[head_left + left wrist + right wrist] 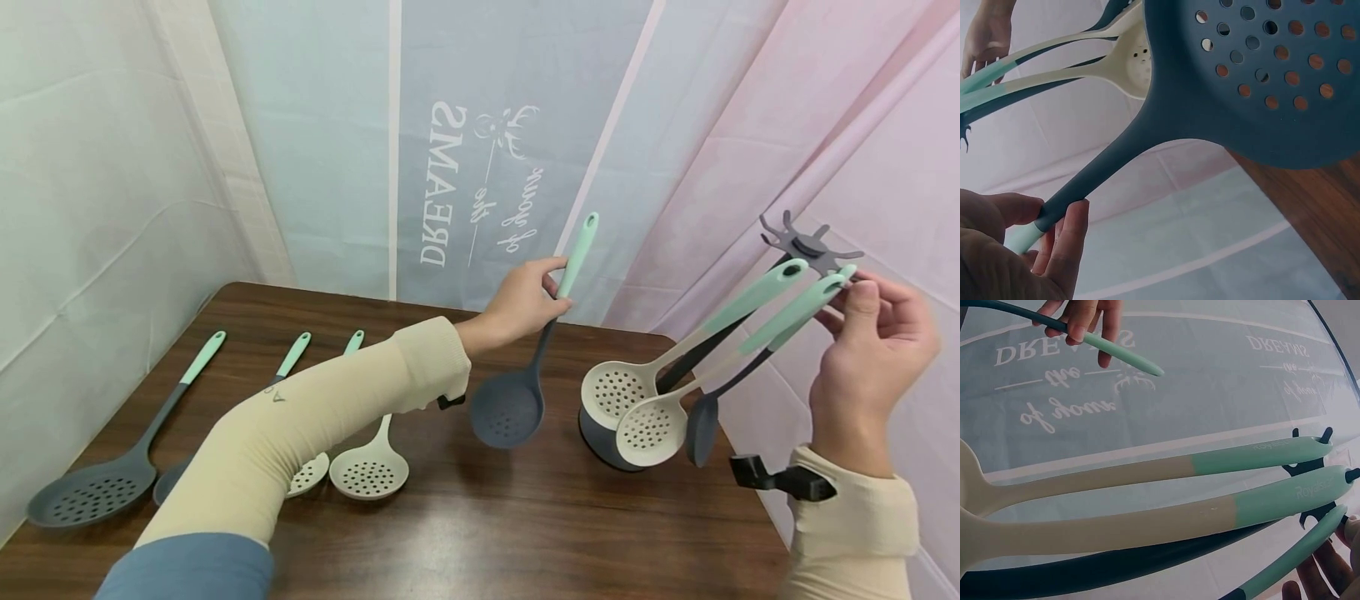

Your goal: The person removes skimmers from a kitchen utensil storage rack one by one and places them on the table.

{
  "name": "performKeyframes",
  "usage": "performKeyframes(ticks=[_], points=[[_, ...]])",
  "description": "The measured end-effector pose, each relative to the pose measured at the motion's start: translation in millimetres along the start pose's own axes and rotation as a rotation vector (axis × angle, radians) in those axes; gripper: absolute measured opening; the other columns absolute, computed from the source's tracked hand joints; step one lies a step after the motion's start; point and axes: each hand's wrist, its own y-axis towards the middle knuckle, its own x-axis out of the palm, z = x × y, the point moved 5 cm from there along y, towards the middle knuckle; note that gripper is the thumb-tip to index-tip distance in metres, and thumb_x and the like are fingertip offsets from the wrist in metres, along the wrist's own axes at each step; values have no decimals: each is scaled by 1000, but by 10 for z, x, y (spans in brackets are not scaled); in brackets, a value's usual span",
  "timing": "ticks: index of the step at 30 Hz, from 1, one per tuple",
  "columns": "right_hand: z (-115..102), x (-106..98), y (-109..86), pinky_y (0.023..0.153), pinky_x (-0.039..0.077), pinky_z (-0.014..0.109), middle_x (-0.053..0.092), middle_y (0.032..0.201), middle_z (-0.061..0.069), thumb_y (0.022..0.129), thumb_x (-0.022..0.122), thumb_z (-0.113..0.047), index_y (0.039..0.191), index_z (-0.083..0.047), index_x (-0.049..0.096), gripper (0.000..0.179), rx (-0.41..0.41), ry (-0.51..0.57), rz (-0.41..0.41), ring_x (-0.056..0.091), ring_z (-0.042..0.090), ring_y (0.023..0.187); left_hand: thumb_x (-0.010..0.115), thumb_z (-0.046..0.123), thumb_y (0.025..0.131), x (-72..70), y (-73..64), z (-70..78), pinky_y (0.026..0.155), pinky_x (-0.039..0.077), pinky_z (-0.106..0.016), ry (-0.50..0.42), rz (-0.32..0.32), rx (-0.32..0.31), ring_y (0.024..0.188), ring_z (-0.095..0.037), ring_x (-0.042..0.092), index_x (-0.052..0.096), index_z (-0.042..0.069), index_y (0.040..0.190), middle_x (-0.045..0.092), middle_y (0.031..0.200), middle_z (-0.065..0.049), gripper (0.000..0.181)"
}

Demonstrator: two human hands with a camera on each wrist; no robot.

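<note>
Dark wood-grain desk (450,542). Near its right edge, a dark rack (678,371), hooked crown bearing two pale perforated ladles (651,429) and a dark utensil (702,429). Left of it, over the desk, a dark skimmer (506,408): long axis steep, bowl low, mint handle rising rightward. Left hand (521,298) pinches its handle; right hand (877,350), well apart, nearer the rack, pinches at the crown. Smooth, matte surfaces; round holes.

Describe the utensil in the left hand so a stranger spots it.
Start at the brown table, then find the left hand between the utensils lying on it and the hook-topped stand. That hand holds a dark, round-headed, perforated skimmer with a mint grip. Unlike its neighbours, it is hand-held, neither lying down nor hanging.
</note>
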Motion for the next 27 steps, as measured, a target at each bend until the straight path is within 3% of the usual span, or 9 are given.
performKeyframes(ticks=[5,15,22,27], points=[[0,11,-7,64,58,23,71,92,20,91,74,-2,100,14,68,20,-1,8,-5,70,24,76,73,7,94,-81,-13,-68,61,49,-22,51,30,-16,71,-16,60,50,5,149,66,92,-10,60],[4,7,-4,63,59,24,71,91,20,88,78,-4,101,17,67,27,6,18,6,70,25,76,74,7,93,-187,-40,-233,63,51,-24,90,54,-56,73,-16,60,52,5,148,66,89,-9,59],[15,6,-6,64,59,24,71,92,20,89,77,-4,100,15,67,24,3,18,-4,70,25,77,76,3,91,-187,-109,-402,56,50,-24,92,4,-111,65,-15,60,55,3,145,68,88,-12,58],[14,6,-3,64,59,24,71,92,20,88,77,-5,102,16,68,26,5,13,6,70,25,77,76,4,91,-143,-172,-541,60,53,-26,88,-35,-182,68,-16,64,52,3,147,70,88,-11,61]])
